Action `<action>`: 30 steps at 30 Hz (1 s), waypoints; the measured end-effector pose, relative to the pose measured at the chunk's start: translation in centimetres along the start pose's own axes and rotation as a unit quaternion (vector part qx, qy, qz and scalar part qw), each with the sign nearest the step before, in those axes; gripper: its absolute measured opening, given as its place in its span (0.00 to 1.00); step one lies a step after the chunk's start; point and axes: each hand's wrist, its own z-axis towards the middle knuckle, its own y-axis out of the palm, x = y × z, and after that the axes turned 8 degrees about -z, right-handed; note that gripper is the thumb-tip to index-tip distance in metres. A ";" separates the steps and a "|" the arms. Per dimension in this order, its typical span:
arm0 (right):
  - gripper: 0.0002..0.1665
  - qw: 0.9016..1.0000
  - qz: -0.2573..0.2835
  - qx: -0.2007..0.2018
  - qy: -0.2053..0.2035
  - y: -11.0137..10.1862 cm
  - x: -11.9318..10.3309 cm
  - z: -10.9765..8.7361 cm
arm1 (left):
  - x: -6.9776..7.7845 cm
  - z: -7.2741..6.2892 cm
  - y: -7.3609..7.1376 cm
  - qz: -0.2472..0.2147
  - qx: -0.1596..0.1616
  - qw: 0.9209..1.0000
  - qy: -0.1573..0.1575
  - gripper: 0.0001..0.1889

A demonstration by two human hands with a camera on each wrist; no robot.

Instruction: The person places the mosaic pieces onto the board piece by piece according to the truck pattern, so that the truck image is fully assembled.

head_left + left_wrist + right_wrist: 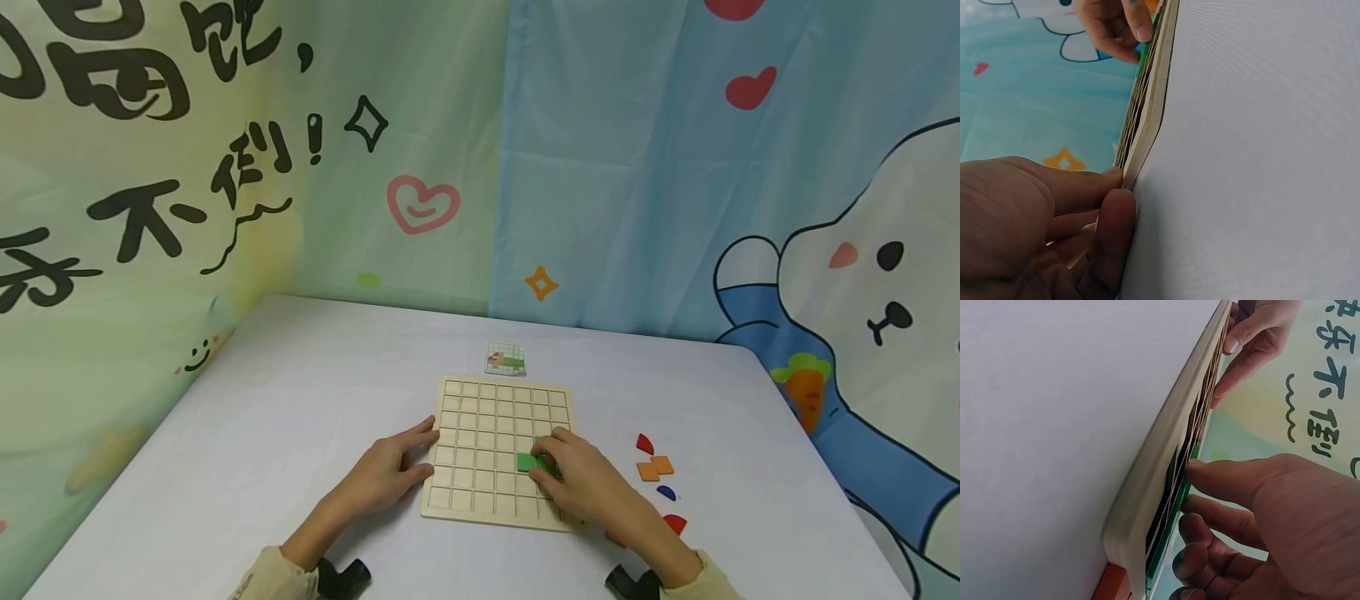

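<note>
A square wooden grid board [465,457] lies on the white table. My left hand [390,471] touches its left edge with the thumb and fingertips; the left wrist view shows those fingertips [1116,209] against the board's side. Over the board's right part, my right hand [581,475] holds a green piece [546,464] between thumb and fingers, low at the grid. Another green square [526,462] lies on the grid just left of it. Seen edge-on in the right wrist view, green pieces [1169,534] lie flat along the board under the right fingertips. The right hand partly hides them.
A small picture card [506,358] lies behind the board. Right of the board are two orange squares [662,465], a red piece [645,443], a blue half-round [666,492] and another red piece [675,523]. An orange piece [616,540] sits near the right forearm.
</note>
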 end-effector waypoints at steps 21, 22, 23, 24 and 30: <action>0.12 1.000 -0.002 0.006 -0.013 0.1 0.2 -0.1 | 0.0 -0.1 0.0 -0.001 -0.001 1.000 -0.001 0.30; 0.12 1.000 0.000 0.004 -0.008 0.1 0.1 -0.1 | 0.0 -0.1 0.0 -0.001 -0.001 1.000 -0.001 0.30; 0.13 1.000 0.003 0.002 -0.001 0.0 0.1 -0.2 | 0.0 -0.1 0.0 -0.001 -0.002 1.000 0.000 0.30; 0.13 1.000 0.005 0.000 0.005 -0.1 0.1 -0.3 | 0.0 0.0 0.0 0.000 -0.002 1.000 0.000 0.30; 0.12 1.000 0.011 0.011 0.008 -1.0 1.0 -1.0 | 0.0 0.0 0.0 -0.001 -0.002 1.000 0.003 0.30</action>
